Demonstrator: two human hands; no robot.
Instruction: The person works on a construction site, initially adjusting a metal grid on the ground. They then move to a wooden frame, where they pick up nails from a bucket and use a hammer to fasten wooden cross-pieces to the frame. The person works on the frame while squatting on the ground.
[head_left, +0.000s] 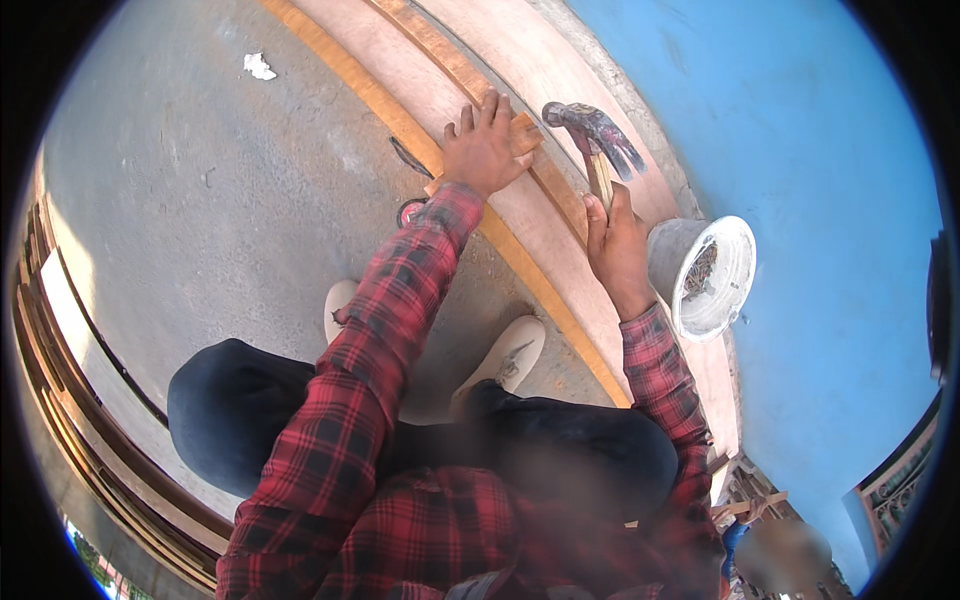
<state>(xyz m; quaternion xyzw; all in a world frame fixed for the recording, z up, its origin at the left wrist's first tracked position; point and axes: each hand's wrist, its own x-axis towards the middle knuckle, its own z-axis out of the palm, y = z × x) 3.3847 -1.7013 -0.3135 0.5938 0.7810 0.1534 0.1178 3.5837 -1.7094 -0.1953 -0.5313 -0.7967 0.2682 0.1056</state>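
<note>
My left hand (483, 150) lies with its fingers spread over a short wooden piece (526, 134), which sits crosswise on a long pale board (540, 232). Wooden strips edge this board, an orange-brown strip (545, 290) along its near side and another strip (560, 195) along its far side. In my right hand (619, 255) is a claw hammer (597, 140), gripped by its light wooden handle. The hammer's dark, worn head is raised to the right of my left hand, apart from it. Just right of my right hand, a white plastic bucket (737, 262) tilts and holds many nails (700, 271).
A red round item (410, 211), perhaps a tape, lies on the grey floor (200, 200) by my left forearm. A white scrap (259, 66) is farther off. Long planks (110, 455) are stacked at left. A blue wall (820, 150) stands right; another person (740, 540) is at lower right.
</note>
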